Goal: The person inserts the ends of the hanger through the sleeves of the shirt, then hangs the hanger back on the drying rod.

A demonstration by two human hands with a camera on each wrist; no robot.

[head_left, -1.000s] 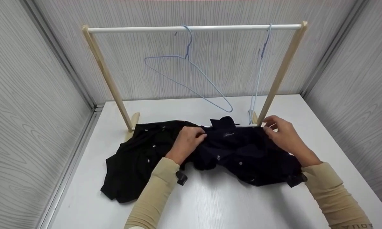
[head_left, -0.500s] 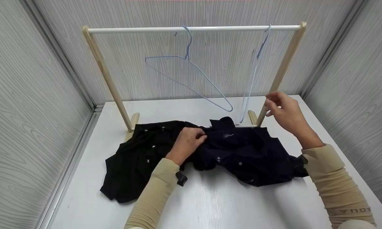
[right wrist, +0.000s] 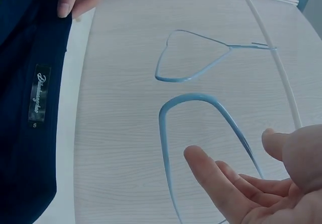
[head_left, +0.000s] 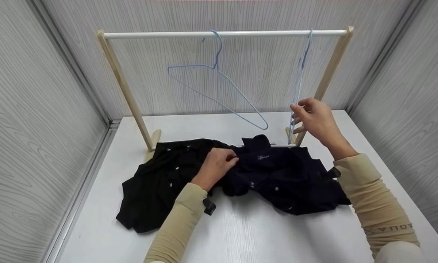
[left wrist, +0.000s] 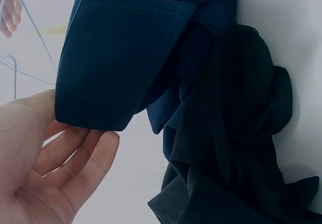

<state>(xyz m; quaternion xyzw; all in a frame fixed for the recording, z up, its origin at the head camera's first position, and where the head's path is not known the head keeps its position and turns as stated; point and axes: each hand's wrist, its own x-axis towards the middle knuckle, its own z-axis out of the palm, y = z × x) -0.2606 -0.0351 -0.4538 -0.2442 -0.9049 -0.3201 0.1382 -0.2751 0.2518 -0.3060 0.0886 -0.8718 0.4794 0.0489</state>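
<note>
My left hand [head_left: 216, 164] pinches the collar edge of a navy shirt [head_left: 295, 186], which lies across the table. In the left wrist view, the collar corner [left wrist: 115, 63] sits between thumb and fingers. Beside it on the left is a black shirt [head_left: 146, 201] with light buttons. My right hand [head_left: 315, 120] is raised at the light blue wire hanger [head_left: 300, 78] on the right of the rail. Its thumb and fingers are spread apart near the wire [right wrist: 163, 133]; the right wrist view shows no closed grip. A second blue hanger [head_left: 237, 89] hangs mid-rail.
The clothes rack has a white top rail [head_left: 160, 35] and wooden posts [head_left: 124, 84]. It stands toward the back of the white table [head_left: 237, 233]. Grey wood-patterned panels [head_left: 33, 128] enclose the sides and back.
My right hand has left the right part of the navy shirt, risen, and then moved left to the right-hand hanger. That hanger has swung a little. My left hand stays on the collar.
</note>
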